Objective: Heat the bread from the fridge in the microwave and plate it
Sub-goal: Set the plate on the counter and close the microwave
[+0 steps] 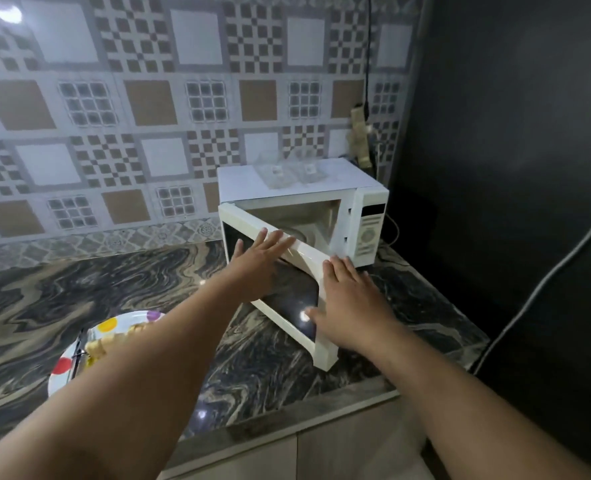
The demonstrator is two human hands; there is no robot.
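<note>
A white microwave (367, 206) stands at the back right of the marble counter. Its door (287, 299) hangs partly open, swung toward me, and the cavity behind it shows a glass turntable with nothing on it. My left hand (259, 261) lies flat on the door's outer face near the top, fingers spread. My right hand (346, 299) presses flat on the door's free edge, fingers apart. At the left, a white plate with coloured dots (107, 327) holds pale bread (96, 346), partly hidden by my left forearm.
The dark marble counter (79, 289) runs left, its front edge (287, 417) near me. A black fridge (529, 168) with a grey cable stands right of the microwave. Clear plastic packaging (287, 173) lies on the microwave's top. A patterned tile wall closes the back.
</note>
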